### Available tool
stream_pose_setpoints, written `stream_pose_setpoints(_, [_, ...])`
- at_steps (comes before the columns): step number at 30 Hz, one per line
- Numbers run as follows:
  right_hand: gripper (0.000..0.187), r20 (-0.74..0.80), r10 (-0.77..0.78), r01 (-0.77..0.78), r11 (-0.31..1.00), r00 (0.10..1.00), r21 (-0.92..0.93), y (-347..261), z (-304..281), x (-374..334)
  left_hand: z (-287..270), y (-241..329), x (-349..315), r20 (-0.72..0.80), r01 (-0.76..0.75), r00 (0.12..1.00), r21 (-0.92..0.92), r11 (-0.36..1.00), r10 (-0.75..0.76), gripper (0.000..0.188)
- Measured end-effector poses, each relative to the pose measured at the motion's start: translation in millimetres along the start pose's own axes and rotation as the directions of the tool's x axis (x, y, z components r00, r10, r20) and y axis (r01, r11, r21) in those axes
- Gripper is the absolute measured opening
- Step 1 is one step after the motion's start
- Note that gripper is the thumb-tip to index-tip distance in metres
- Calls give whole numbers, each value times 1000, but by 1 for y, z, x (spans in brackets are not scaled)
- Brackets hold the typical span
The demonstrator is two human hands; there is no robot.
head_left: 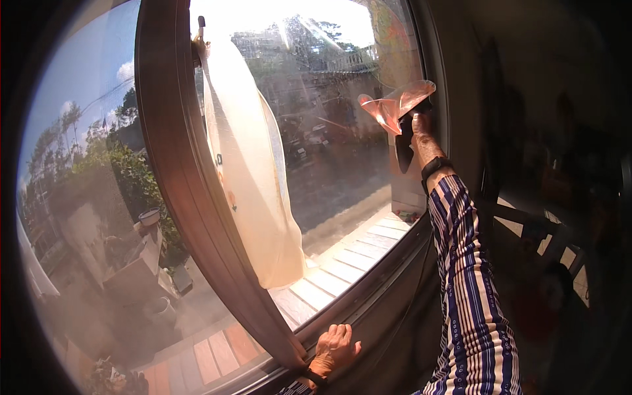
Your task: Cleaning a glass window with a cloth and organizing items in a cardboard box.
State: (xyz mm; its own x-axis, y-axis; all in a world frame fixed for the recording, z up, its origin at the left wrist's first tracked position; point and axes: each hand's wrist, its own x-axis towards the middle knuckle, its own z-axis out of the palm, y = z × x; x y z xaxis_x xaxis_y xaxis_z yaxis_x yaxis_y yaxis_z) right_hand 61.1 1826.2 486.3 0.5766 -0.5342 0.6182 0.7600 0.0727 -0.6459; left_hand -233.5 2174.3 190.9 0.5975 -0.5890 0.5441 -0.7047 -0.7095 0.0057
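Note:
Stretched up to the right side of the window pane (329, 131), my right hand (420, 131) is closed around something dark, its thumb pointing upward. Just above and left of the hand shows a pink see-through piece (395, 105) with curved, wing-like lobes; how it joins the dark part is hard to make out. Low in the middle, my left hand (337, 345) rests by the bottom rail of the window frame (368, 303), back of the hand up, thumb apart from the fingers, nothing seen in it. Both wrists carry dark bands.
A cream cloth or bag (247, 164) hangs beside the thick brown upright (184, 178), near a handle (199, 43). Sunlit slats (336, 270) lie beyond the glass. Through the left pane show bushes (131, 178) and pots. A dim chair-like frame (540, 230) stands at right.

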Motion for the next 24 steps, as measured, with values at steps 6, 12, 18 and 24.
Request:
stream_pose_setpoints(6, [33,226,-389,339,912,893,232,-114,149,-22,1,-8,-3,14,30,999,4,1000,-30,42])
stream_pose_setpoints(12, [47,290,-819,860,414,495,-299,-131,177,-74,11,-4,0,-24,4,1000,-12,1000,-4,41])
stream_pose_setpoints(18, [52,500,-715,872,388,489,-298,-104,126,-119,9,-7,0,-23,33,999,-1,999,-33,40])
stream_pose_setpoints(24, [39,263,-326,339,941,908,-3,-169,149,-101,8,-11,-8,-29,23,999,53,998,-21,38])
